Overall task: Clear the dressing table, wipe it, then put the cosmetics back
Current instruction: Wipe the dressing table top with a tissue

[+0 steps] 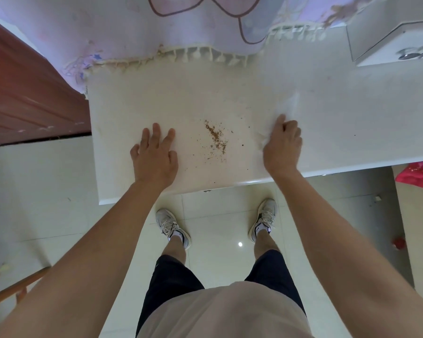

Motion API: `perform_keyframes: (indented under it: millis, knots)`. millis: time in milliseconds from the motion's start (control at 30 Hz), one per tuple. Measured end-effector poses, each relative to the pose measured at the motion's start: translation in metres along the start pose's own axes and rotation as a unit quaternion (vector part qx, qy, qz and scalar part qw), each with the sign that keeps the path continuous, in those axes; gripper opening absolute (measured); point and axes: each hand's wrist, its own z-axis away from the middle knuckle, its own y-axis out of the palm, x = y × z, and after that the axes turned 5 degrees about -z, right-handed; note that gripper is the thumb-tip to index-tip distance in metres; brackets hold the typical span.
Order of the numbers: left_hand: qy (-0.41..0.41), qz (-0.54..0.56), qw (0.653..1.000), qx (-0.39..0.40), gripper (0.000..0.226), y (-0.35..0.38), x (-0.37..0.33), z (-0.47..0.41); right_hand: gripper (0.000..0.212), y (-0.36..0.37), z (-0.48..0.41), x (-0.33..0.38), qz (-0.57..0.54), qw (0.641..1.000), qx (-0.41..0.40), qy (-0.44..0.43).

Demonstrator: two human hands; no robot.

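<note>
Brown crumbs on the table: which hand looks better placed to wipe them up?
Probably the right hand: it grips a white cloth beside the crumbs. The left hand rests flat, holding nothing.

There is one table (352, 113), one curtain (108, 32) and one white cloth (294, 103). Two hands show, a left hand (154, 154) and a right hand (282, 145), and two shoes, a left shoe (172, 226) and a right shoe (264, 219). There is also one scatter of brown crumbs (216, 137) and one pink bag (420, 174).
</note>
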Motion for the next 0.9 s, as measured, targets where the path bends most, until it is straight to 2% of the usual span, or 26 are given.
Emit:
perform_keyframes:
  millis: [133,233,333,400,467,567,667,767,833,900]
  knots:
    - [0.007,0.051,0.999,-0.017,0.054,-0.002,0.008,0.002,0.066,0.019,0.022,0.065,0.035,0.993,0.032,-0.108]
    - [-0.019,0.087,0.995,-0.05,0.062,0.0,0.023,0.018,0.062,0.032,0.042,0.111,0.032,0.981,0.034,-0.188]
    - [-0.075,0.072,0.993,-0.059,0.063,0.005,0.046,0.034,0.059,0.039,0.053,0.146,-0.014,0.958,0.068,-0.278]
    - [-0.11,0.07,0.99,-0.055,0.06,0.007,0.062,0.04,0.063,0.036,0.049,0.157,-0.06,0.945,0.096,-0.305]
    - [-0.131,0.075,0.987,-0.046,0.059,0.01,0.075,0.043,0.064,0.026,0.037,0.154,-0.134,0.945,0.072,-0.289]
    - [-0.125,0.086,0.987,-0.043,0.056,0.014,0.087,0.045,0.058,0.012,0.007,0.123,-0.209,0.955,-0.01,-0.211]
    - [-0.126,0.112,0.985,-0.048,0.053,0.016,0.091,0.045,0.057,0.005,-0.026,0.079,-0.165,0.979,-0.041,-0.113]
    - [-0.122,0.119,0.983,-0.064,0.054,0.018,0.094,0.046,0.06,0.008,-0.039,0.063,-0.075,0.996,-0.015,-0.056]
    - [-0.109,0.113,0.985,-0.064,0.06,0.019,0.095,0.048,0.063,0.016,-0.035,0.082,-0.042,0.997,0.004,-0.06]
    - [-0.097,0.103,0.988,-0.065,0.063,0.021,0.097,0.05,0.063,0.024,-0.023,0.116,-0.033,0.993,0.025,-0.113]
